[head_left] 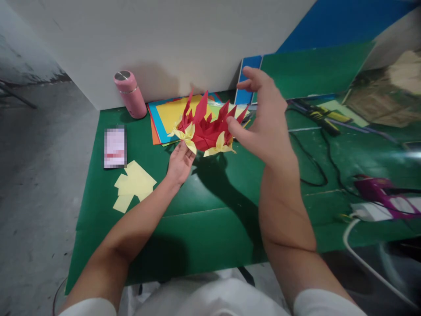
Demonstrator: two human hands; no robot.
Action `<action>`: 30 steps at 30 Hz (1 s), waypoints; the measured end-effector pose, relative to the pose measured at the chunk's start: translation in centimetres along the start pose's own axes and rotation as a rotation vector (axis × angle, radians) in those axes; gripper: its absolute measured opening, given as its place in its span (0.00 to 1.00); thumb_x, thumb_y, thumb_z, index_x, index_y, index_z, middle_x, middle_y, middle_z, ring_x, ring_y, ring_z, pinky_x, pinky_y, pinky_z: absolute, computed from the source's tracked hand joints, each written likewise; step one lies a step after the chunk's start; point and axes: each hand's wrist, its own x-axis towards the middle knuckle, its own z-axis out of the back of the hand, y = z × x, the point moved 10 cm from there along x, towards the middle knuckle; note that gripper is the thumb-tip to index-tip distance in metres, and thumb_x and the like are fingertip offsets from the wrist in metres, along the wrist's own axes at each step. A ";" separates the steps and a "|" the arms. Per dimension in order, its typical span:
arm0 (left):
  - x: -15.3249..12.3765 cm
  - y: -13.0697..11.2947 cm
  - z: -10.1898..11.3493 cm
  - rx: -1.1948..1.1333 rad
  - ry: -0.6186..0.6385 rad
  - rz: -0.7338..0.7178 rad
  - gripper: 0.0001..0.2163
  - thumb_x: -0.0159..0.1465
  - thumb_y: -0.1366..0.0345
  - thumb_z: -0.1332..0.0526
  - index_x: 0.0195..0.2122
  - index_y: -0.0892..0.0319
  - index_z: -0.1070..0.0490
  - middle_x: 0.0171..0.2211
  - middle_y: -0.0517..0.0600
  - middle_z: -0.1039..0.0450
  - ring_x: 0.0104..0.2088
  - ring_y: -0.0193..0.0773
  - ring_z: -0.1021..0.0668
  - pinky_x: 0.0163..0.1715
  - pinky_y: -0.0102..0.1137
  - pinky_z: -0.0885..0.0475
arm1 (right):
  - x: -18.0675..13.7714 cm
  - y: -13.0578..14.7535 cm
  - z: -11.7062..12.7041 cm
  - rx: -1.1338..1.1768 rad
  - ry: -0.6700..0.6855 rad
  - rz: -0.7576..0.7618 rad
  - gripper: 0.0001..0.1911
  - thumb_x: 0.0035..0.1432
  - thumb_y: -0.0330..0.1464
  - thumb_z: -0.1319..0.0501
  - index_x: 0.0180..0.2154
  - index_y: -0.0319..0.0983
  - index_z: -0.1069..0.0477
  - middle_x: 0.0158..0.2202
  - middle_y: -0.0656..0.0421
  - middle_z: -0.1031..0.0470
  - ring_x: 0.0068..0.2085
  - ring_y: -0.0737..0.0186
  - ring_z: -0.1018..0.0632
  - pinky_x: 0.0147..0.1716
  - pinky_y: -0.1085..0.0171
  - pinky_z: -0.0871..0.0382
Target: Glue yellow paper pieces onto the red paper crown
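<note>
A folded paper flower (pixel 208 131), red with pointed petals and pale yellow pieces along its lower rim, is held above the table. My left hand (pixel 181 162) grips it from below at the left, fingers under a yellow piece. Raised at the flower's right side is my right hand (pixel 263 114), its thumb and fingers spread wide. The right thumb tip overlaps the red petals in view; whether it touches them I cannot tell. Coloured paper sheets (pixel 164 118) lie behind the flower, partly covered by it.
On the green table (pixel 210 237), a pink bottle (pixel 130 94) stands at the back left, near a blurred-out phone-like rectangle (pixel 115 147). Yellow paper pieces (pixel 134 186) lie at left. Tools (pixel 324 120), black cable and a white power strip (pixel 368 212) are on the right.
</note>
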 end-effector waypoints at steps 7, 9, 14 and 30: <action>-0.6 0.4 -0.6 0.065 0.036 -0.002 0.08 0.69 0.72 0.43 0.33 0.60 0.27 0.31 0.46 0.23 0.36 0.29 0.20 0.47 0.27 0.28 | -0.4 5.3 -3.2 -0.168 0.090 0.230 0.16 0.68 0.37 0.47 0.35 0.48 0.21 0.50 0.56 0.25 0.55 0.46 0.32 0.52 0.44 0.45; -0.7 0.5 -0.7 0.056 0.040 0.008 0.06 0.68 0.71 0.42 0.35 0.59 0.27 0.34 0.47 0.22 0.41 0.32 0.19 0.50 0.30 0.29 | -0.5 5.0 -4.2 -0.194 0.123 0.231 0.18 0.68 0.37 0.49 0.34 0.46 0.21 0.49 0.55 0.25 0.55 0.46 0.32 0.52 0.43 0.46; -1.0 0.7 -1.4 0.033 0.113 0.042 0.07 0.68 0.72 0.44 0.38 0.57 0.27 0.35 0.46 0.21 0.37 0.29 0.19 0.47 0.27 0.28 | -0.5 4.4 -4.9 -0.195 0.163 0.260 0.18 0.68 0.35 0.49 0.32 0.44 0.23 0.48 0.55 0.26 0.56 0.44 0.34 0.53 0.41 0.48; -1.2 1.1 -1.5 0.129 0.108 0.064 0.07 0.67 0.72 0.42 0.38 0.58 0.25 0.34 0.46 0.21 0.39 0.31 0.20 0.50 0.30 0.30 | -0.4 3.5 -5.6 -0.106 0.255 0.231 0.16 0.67 0.38 0.48 0.34 0.46 0.23 0.44 0.54 0.26 0.56 0.43 0.35 0.54 0.39 0.52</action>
